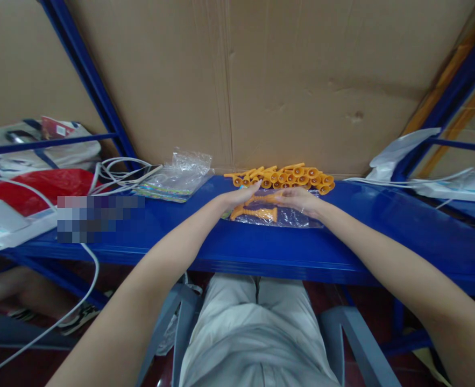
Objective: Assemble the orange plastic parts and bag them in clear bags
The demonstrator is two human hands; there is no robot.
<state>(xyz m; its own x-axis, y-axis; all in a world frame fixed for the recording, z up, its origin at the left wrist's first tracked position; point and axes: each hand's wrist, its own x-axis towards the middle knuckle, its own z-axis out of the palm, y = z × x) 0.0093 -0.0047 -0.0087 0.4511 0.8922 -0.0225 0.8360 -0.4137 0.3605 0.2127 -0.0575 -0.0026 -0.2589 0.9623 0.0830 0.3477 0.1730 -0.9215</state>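
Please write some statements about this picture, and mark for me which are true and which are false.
1. The left hand and the right hand are both at a clear bag. True.
2. The pile of orange pieces lies nearer to the person than the hands. False: it lies beyond them, by the cardboard.
3. The tabletop is blue. True.
4. The red plastic lies on the person's right. False: it is on the left.

Nothing legible anywhere: no readable text, label, brand, number or sign; printed marks on the red-and-white packet too small to read.
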